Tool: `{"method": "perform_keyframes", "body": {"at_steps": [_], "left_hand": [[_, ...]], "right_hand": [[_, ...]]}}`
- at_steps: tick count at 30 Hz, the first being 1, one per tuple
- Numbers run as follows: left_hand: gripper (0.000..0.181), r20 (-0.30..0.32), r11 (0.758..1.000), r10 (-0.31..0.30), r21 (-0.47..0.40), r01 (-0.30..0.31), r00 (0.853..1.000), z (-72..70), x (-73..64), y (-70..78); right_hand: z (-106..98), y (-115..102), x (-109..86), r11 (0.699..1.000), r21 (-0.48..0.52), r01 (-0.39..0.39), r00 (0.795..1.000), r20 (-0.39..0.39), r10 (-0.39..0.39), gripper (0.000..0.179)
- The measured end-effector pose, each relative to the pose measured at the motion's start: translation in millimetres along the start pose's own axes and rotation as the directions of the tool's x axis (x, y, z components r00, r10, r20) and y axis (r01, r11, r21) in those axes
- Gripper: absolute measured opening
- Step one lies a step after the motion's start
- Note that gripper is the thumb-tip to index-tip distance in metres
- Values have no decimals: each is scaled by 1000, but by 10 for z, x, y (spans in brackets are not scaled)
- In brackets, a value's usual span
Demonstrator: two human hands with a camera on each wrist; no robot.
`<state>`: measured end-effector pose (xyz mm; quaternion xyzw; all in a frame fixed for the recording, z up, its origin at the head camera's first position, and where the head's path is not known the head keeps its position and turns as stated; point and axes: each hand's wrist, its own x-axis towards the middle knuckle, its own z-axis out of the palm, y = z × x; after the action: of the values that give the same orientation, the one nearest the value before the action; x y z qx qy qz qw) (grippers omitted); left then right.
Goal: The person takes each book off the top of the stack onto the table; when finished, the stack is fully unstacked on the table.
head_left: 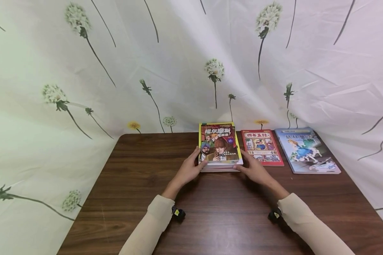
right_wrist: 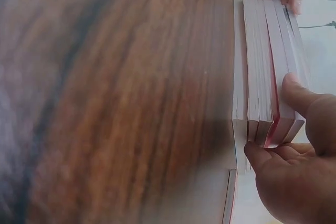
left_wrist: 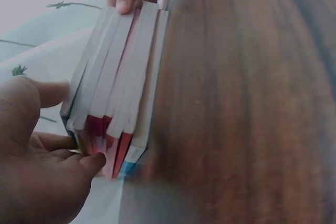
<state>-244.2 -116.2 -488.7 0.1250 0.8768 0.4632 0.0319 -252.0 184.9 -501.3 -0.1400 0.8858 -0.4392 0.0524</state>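
Note:
A stack of several books (head_left: 219, 143) lies towards the back of the wooden table, topped by a comic-style cover with a man in a brown hat. My left hand (head_left: 189, 170) grips the stack's left side, its thumb at the near edge. On the opposite side my right hand (head_left: 255, 171) holds the stack, the thumb pressing the page edges. Both wrist views show uneven page edges, with the left hand (left_wrist: 42, 156) and the right hand (right_wrist: 299, 166) bent around the corners. Some of the fingers are hidden behind the books.
Right of the stack lies a red book (head_left: 268, 159) with picture panels, close to my right hand. Beyond it, a blue book (head_left: 325, 156) sits near the table's right edge. A dandelion-patterned cloth (head_left: 185, 71) hangs behind the wooden table (head_left: 131, 177).

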Motion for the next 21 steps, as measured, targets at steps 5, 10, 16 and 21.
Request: {"method": "perform_keyframes", "body": {"at_steps": [5,10,16,21], "left_hand": [[63,-65,1000,-2,-2,2,998,-57,67,59],[49,-174,999,15,45,-8,985,-129,202,149],[42,-222,993,11,115,15,975,-210,383,270],[46,-167,982,-55,168,84,984,-248,499,339]], "right_hand": [[0,-6,9,1000,10,-4,1000,4,4,82],[3,-16,14,1000,20,-14,1000,14,13,82],[6,-7,17,999,37,-20,1000,20,19,84],[-4,3,16,999,39,-19,1000,18,18,84]]}}
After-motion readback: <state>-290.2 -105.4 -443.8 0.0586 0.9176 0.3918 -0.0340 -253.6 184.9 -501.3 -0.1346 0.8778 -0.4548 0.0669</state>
